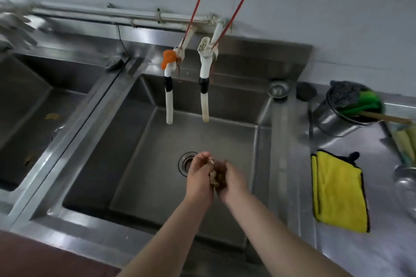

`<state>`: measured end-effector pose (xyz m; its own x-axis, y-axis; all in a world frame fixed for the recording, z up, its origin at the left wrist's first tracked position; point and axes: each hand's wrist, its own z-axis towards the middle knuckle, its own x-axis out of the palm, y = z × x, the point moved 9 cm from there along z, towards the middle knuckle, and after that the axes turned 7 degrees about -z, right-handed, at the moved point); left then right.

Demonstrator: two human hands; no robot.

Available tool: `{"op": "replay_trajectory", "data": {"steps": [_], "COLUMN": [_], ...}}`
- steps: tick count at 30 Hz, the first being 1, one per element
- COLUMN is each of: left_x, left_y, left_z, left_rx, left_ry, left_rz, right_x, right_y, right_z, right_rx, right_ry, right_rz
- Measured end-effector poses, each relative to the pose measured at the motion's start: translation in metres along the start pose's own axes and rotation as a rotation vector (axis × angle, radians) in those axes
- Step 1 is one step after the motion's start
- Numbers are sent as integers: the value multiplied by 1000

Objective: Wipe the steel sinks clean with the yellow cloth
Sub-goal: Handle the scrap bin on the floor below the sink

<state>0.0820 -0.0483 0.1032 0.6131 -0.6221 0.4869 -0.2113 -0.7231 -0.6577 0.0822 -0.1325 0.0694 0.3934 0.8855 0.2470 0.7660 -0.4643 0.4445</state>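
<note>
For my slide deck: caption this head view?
Both hands cup brown debris over sink; yellow cloth lies unused.

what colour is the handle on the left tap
Orange; the tap handle shows best in the head view, above the right-hand sink.

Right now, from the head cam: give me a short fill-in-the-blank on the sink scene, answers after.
1. The yellow cloth lies folded on the counter to the ____ of the sink.
2. Both hands, left hand and right hand, hold a clump of brown scraps above the ____.
3. The left tap has an ____ handle.
4. The pot holds a ____ scrubber.

Answers: right; drain; orange; green
</note>
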Motion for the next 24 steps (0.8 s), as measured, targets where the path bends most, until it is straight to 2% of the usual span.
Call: {"op": "replay_trajectory", "data": {"steps": [4, 8, 11, 13, 16, 20, 24], "left_x": [5, 11, 15, 16, 12, -14, -37], "left_y": [3, 2, -1, -1, 5, 8, 8], "left_z": [-24, -38, -44, -52, -62, -71, -92], "left_rx": [99, 214, 429, 508, 522, 474, 450], "left_ry": [-16, 80, 168, 182, 212, 144, 179], "left_rz": [279, 515, 942, 1102, 1192, 1348, 1239], "right_x": [-9, -14, -18, -20, -26, -34, -38], "right_y": [4, 2, -3, -4, 0, -18, -46], "right_z": [-23, -34, -42, -50, -62, -68, -79], "right_rx": [18, 30, 53, 48, -26, -77, -122], "right_ry": [49, 84, 90, 107, 98, 25, 16], "right_rz": [6, -70, -104, -163, -260, -409, -445]}}
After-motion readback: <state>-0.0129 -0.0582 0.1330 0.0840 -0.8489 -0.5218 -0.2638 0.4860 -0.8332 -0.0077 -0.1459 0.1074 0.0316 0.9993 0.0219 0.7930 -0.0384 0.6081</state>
